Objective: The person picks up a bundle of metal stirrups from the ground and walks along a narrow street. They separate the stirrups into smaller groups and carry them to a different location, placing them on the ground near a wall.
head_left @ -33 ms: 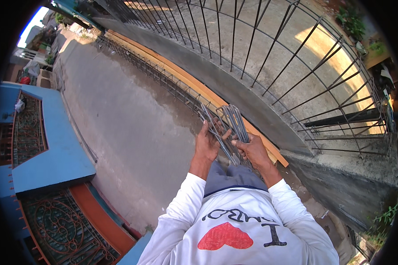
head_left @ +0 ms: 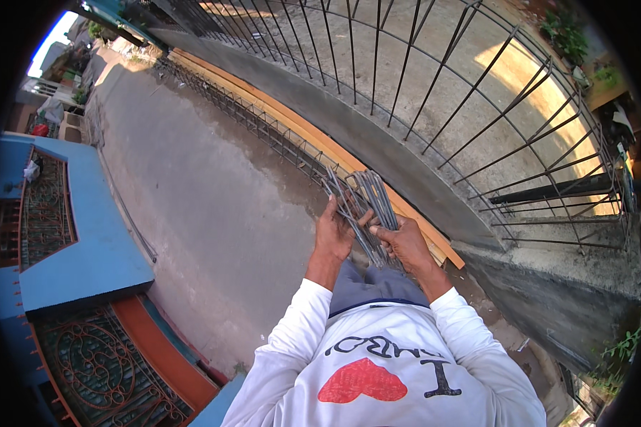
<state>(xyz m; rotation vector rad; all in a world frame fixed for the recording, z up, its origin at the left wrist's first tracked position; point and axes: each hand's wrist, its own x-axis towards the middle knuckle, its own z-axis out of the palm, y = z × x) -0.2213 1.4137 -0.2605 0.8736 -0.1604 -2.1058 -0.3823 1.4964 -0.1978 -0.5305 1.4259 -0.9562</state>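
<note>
In front of my waist, both hands hold grey steel rebar stirrups, thin rods bent into narrow loops. My left hand point(head_left: 333, 233) is closed around a looser bunch of stirrups point(head_left: 340, 193), which lean at differing angles. A tighter bundle of stirrups point(head_left: 379, 193) sits in my right hand point(head_left: 407, 248), its thumb pressed over the rods. The two bunches lie side by side and touch or overlap near my fingers. Some left fingertips reach across toward the right bundle. The lower ends of the rods hang before my grey trousers.
Along the low concrete wall point(head_left: 406, 167) lie a long rebar cage point(head_left: 263, 133) and orange-yellow timber planks point(head_left: 313, 139). Upright bars form a fence point(head_left: 470, 92) on the wall. Grey pavement point(head_left: 206, 206) stretches left toward a blue house wall point(head_left: 100, 242) with a scrollwork gate point(head_left: 107, 363).
My right hand has shifted slightly left, bringing its bundle closer against the left bunch. My left hand stays nearly in place, its stirrups turned a little.
</note>
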